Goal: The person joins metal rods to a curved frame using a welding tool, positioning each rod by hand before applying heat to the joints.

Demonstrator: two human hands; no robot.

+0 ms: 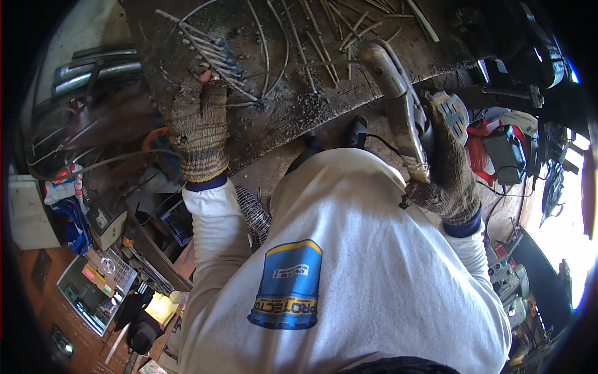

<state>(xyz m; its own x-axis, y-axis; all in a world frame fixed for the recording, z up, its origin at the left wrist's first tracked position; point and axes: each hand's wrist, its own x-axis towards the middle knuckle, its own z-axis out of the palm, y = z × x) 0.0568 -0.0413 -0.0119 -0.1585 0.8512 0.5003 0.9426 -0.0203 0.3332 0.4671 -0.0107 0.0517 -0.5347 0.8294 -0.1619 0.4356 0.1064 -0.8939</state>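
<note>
A worn knit glove covers my left hand (200, 115), with bare fingertips showing. Its fingers close on the near end of a metal rod piece (212, 53), where short rods sit side by side like a comb. My right hand (450, 174), gloved too, wraps the handle of a welding electrode holder (398, 93), its worn silver body raised over the table's near edge. From the holder's jaws a thin electrode (327, 63) points left toward the rod piece. Its tip is hard to make out. Curved thin rods (265, 47) lie beside the piece.
Dark grit covers parts of the worktable (280, 124). Loose straight sticks (349, 28) lie scattered at its far side. Right of my right hand stands a red and grey machine (501, 149) with cables. Metal bars (96, 68) are at the left, above a cluttered shelf (149, 249).
</note>
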